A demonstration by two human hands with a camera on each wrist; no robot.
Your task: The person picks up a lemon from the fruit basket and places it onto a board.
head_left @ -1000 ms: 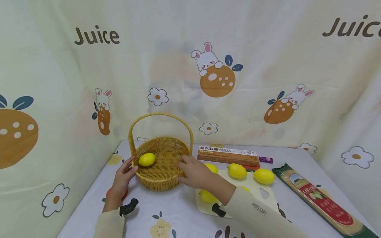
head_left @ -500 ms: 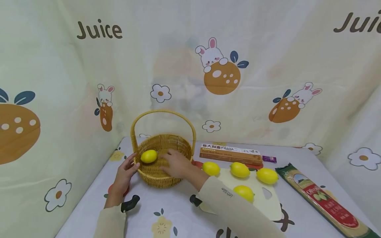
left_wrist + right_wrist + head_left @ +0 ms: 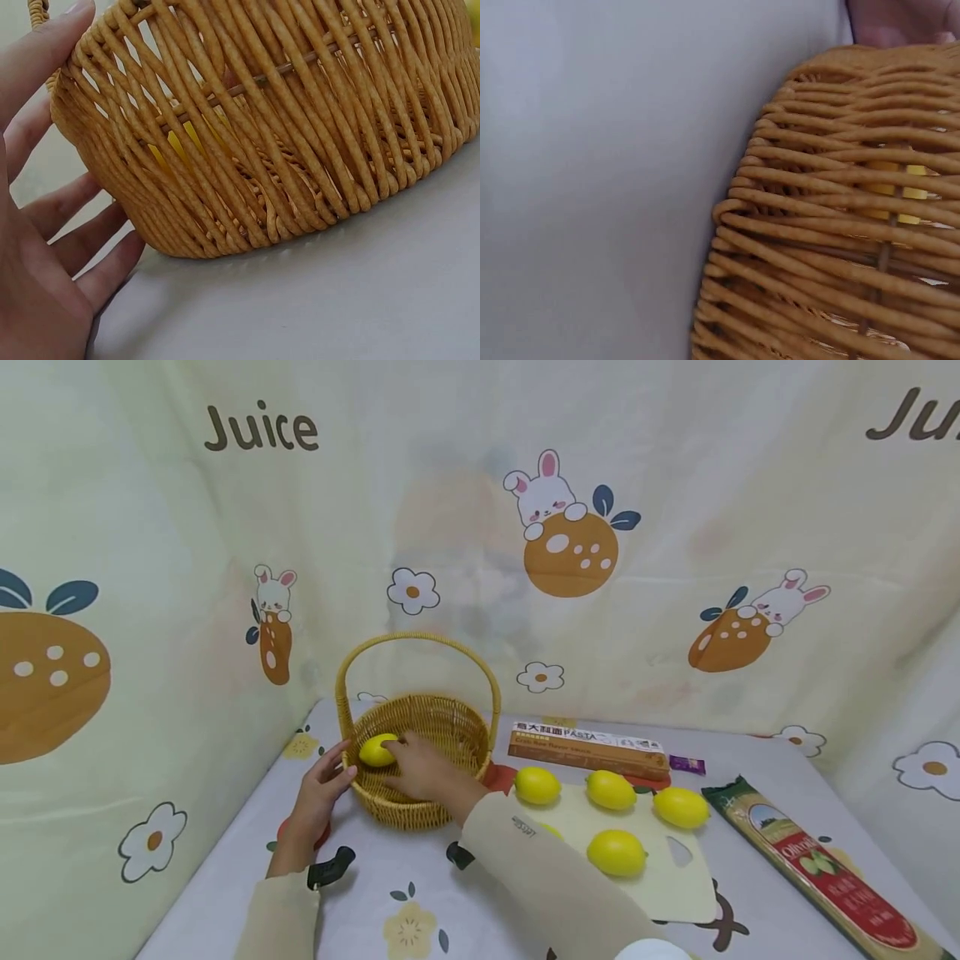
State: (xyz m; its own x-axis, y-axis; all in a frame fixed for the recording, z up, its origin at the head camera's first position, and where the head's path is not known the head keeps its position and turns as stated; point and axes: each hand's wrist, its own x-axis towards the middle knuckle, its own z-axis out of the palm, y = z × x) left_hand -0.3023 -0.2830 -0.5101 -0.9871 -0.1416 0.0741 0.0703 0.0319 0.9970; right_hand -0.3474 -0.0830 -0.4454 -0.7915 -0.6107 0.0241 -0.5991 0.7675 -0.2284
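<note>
In the head view, a yellow wicker basket (image 3: 420, 814) with a tall arched handle stands upright on the table. One lemon (image 3: 377, 750) lies inside at its left. My left hand (image 3: 315, 802) rests against the basket's left side; in the left wrist view its thumb is at the rim and its fairly straight fingers (image 3: 112, 277) touch the outer wall. My right hand (image 3: 423, 768) reaches into the basket, fingertips at the lemon's right end and thumb lower and apart from it. The right wrist view shows mainly basket weave (image 3: 832, 225), with yellow behind it.
Several lemons (image 3: 617, 853) lie on and around a cream cutting board (image 3: 667, 893) right of the basket, one partly behind my right sleeve. Behind are a pasta box (image 3: 588, 750) and a small purple packet (image 3: 687, 765). A long pasta bag (image 3: 825, 868) lies far right.
My right hand has moved left from the basket's right rim, across its inside, to the lemon. My left hand stays at the left side. The head view has shifted slightly.
</note>
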